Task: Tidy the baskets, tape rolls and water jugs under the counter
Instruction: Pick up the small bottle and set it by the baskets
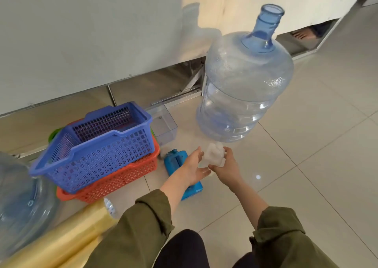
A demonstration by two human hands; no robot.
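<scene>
Tile floor (311, 149); clear blue water jug (245, 79) upright at one o'clock.
Right hand (227, 168) grips a white plastic piece (213, 155); left hand (194, 168) straight-fingered beside it, holding nothing.

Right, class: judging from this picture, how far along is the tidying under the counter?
Done: the blue mesh basket sits nested in the orange mesh basket. In hand: the right hand grips a white translucent plastic piece; the left hand is open beside it. Left: the large clear water jug, yellow tape rolls and a second jug sit on the floor.
</scene>
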